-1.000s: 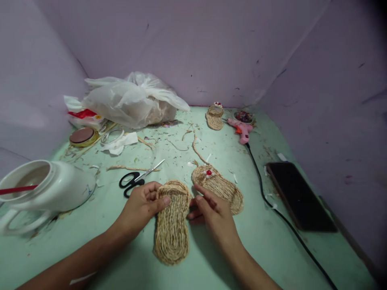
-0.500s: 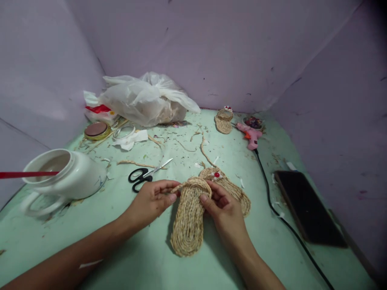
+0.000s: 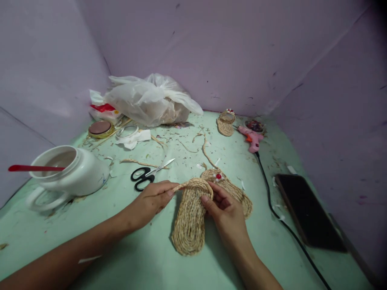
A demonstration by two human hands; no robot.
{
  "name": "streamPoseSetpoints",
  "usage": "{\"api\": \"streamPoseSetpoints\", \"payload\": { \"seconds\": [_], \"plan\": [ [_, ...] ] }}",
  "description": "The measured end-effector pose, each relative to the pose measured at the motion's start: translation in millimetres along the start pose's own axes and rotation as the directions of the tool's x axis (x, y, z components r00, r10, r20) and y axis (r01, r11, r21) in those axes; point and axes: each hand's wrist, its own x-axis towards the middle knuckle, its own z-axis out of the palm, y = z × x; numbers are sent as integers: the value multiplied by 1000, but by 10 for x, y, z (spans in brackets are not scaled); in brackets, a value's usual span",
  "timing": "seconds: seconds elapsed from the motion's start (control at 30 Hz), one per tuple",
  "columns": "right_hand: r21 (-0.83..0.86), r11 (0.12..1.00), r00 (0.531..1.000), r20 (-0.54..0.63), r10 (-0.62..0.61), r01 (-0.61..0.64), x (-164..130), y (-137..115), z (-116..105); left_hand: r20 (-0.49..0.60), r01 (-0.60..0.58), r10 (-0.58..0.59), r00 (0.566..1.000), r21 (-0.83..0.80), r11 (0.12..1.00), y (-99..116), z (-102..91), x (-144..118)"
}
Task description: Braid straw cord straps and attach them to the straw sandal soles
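A braided straw slipper (image 3: pixel 189 225) with an oval coiled sole lies in front of me, its toe end pointing away. My right hand (image 3: pixel 226 205) grips its upper right edge, thumb on top and fingers partly hidden beneath. A loose braided cord (image 3: pixel 181 186) runs from the slipper's top to the left, and my left hand (image 3: pixel 154 199) pinches its end. Behind my right hand is a second straw slipper (image 3: pixel 234 191), with a red bead and white beads at its top. Scissors (image 3: pixel 151 173) with black handles rest just beyond my left hand.
At left a white teapot-like jug (image 3: pixel 72 169) holds a red stick. A plastic bag (image 3: pixel 154 98) and a roll of tape (image 3: pixel 101 128) sit at the back. A small straw slipper (image 3: pixel 225 123), pink glue gun (image 3: pixel 252 139) with black cord, and phone (image 3: pixel 308 213) stand right.
My left hand has closed more tightly around the cord's end, its fingers now held together. The slipper stays in my right hand. The whole view has shifted slightly.
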Motion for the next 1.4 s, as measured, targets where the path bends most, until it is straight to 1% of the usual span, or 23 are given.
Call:
{"api": "streamPoseSetpoints", "payload": {
  "seconds": [0.03,0.07,0.17,0.2,0.3,0.37,0.53,0.6,0.67,0.73,0.8,0.9,1.0,1.13,1.23,1.3,1.33,1.37,1.4],
  "plan": [
    [-5,1000,1000,2,-3,3,-1,-3,0,-3,7,-7,1000,-4,1000,-11,-5,12],
    [-12,1000,1000,7,-7,7,-2,-6,-1,-20,-14,15,1000,16,1000,-20,-9,24],
    [-31,999,1000,16,-16,16,-7,-4,-1,-94,-140,153,984,134,981,-30,-8,42],
    [-37,999,1000,13,-14,14,-8,-1,2,-106,-151,169,980,153,977,-24,-3,42],
    [-49,999,1000,9,6,-6,-17,13,17,-121,-110,125,985,125,986,13,29,27],
    [-39,999,999,29,15,-14,-24,22,33,-131,-99,111,985,98,990,31,58,16],
    [23,998,995,78,65,-67,-36,39,52,-140,-179,187,972,65,982,-35,102,36],
    [21,997,994,84,69,-71,-34,46,50,-139,-136,133,981,-14,991,-80,101,59],
    [12,998,995,76,66,-67,-29,52,47,-113,-29,14,994,-134,991,-110,96,82],
    [5,998,996,66,65,-66,-23,55,45,-79,83,-104,991,-238,968,-121,93,97],
    [1,998,996,66,65,-66,-19,56,44,-61,157,-182,981,-292,943,-118,92,106],
    [6,998,996,66,54,-55,-19,48,44,-68,188,-219,973,-309,932,-98,97,109],
    [13,998,997,51,54,-55,-25,36,50,-104,208,-238,966,-239,948,-65,109,111],
    [-6,998,997,45,62,-62,-25,52,56,-112,191,-214,970,-190,963,-29,114,124],
    [-83,996,998,56,41,-37,-4,106,34,-96,174,-201,975,-232,957,-33,86,128],
    [-220,975,998,58,-14,26,7,143,0,-88,183,-220,972,-310,933,-48,53,123],
    [-318,944,996,57,-72,86,5,154,-20,-82,193,-237,968,-361,913,-57,36,118],
    [-426,890,986,62,-152,164,-4,159,-40,-70,205,-254,965,-411,888,-65,23,112],
    [-526,813,966,78,-248,251,-21,155,-56,-52,218,-270,961,-455,863,-72,15,106]
  ]
}}
